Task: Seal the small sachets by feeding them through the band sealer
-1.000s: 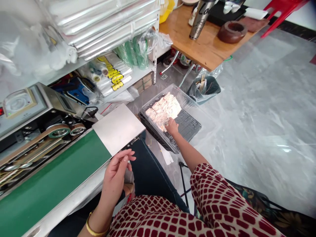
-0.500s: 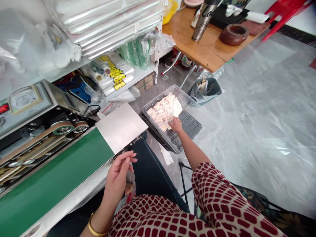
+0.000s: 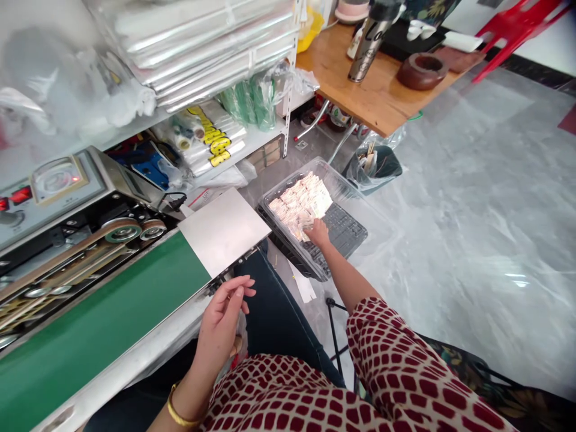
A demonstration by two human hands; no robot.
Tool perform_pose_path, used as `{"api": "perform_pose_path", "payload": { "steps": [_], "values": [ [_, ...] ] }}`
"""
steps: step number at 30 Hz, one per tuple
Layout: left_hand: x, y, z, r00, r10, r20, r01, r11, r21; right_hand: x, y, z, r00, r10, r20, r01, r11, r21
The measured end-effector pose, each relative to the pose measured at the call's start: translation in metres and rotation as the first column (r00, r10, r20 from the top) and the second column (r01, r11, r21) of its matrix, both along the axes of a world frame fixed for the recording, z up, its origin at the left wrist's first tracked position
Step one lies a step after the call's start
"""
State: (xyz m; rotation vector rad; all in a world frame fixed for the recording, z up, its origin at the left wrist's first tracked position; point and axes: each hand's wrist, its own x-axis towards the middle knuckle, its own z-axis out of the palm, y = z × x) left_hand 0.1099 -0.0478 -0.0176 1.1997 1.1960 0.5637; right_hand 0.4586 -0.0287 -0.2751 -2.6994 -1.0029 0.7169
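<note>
Down in a clear-walled plastic tray (image 3: 346, 231) with a black base, my right hand (image 3: 317, 232) touches the near edge of a pile of small pale packets (image 3: 301, 199). Its fingers are bent around something at the pile that I cannot make out. My left hand (image 3: 227, 306) hovers over my lap beside the machine's front edge, fingers loosely curved and apart, holding nothing. Left of it runs a green conveyor belt (image 3: 112, 318), ending at a bare metal plate (image 3: 225, 231).
Behind the belt stands the machine's control box (image 3: 58, 186). Shelves (image 3: 265, 141) hold plastic-wrapped bundles. A wooden table (image 3: 355, 99) carries a tumbler (image 3: 369, 51) and a round brown bowl (image 3: 422, 71). A lined bin (image 3: 375, 171) stands behind the tray.
My left hand has shifted slightly right. My right hand stays at the packets, its fingers slightly lower and further left. The view has turned a little to the left.
</note>
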Motion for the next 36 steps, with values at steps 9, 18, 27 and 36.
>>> {"api": "perform_pose_path", "payload": {
  "steps": [9, 18, 27, 36],
  "values": [
    [-0.019, 0.005, 0.009, 1.000, -0.002, 0.020, -0.001, 0.987, 0.161, 0.000, -0.008, 0.092, 0.980, -0.131, -0.149, 0.177, 0.914, 0.365],
    [0.011, 0.068, 0.027, 0.991, -0.119, -0.053, 0.130, 0.860, 0.494, -0.124, 0.032, 0.264, 0.706, 0.590, -0.392, 0.154, 0.412, 0.898],
    [0.004, 0.104, 0.019, 0.984, -0.124, -0.125, 0.173, 0.813, 0.556, -0.176, 0.067, 0.247, 0.519, 0.762, -0.387, 0.010, 0.447, 0.895],
    [-0.006, 0.103, 0.005, 0.997, -0.080, 0.010, 0.062, 0.838, 0.543, -0.177, 0.063, 0.252, 0.521, 0.746, -0.415, -0.145, 0.557, 0.818]
  ]
}}
